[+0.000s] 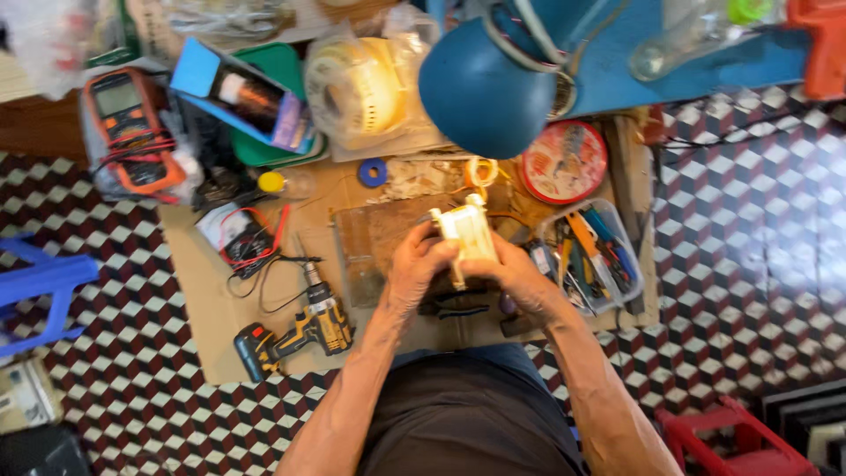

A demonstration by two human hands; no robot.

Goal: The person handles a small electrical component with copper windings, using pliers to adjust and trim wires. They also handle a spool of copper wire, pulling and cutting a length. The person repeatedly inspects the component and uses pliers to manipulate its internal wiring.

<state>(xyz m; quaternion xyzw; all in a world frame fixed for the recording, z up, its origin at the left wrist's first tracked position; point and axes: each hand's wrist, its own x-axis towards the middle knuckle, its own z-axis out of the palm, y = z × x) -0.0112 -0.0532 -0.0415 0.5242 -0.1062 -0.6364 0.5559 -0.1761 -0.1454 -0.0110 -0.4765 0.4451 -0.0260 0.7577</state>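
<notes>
1. Cream plastic part (pixel 467 236), a small boxy housing with a nub at its top, is held up in the head view above a sheet of cardboard (pixel 211 304) spread on the patterned floor, roughly over a scuffed brown board (pixel 379 231).
2. It is gripped from both sides: the left hand (pixel 416 269) is closed around its left edge, with the fingers curled tight onto it, and the right hand (pixel 522 280) is wrapped around its lower right side, the thumb pressed against the face.
3. No tool is held in either hand, so the work is judged to be at a handling or inspecting stage rather than a fastening one.
4. A yellow and black cordless drill (pixel 300 333) is left lying on the cardboard to the left of the hands, untouched, well apart from the part.
5. A clear tray of hand tools (pixel 592 256) is set just right of the right hand, and nothing from it is being used.
6. An orange multimeter (pixel 132 132) with its leads is lying far off at the upper left, also unused.
7. Whether the part is opened, closed or fully assembled cannot be told, since most of it is hidden by the fingers.
</notes>
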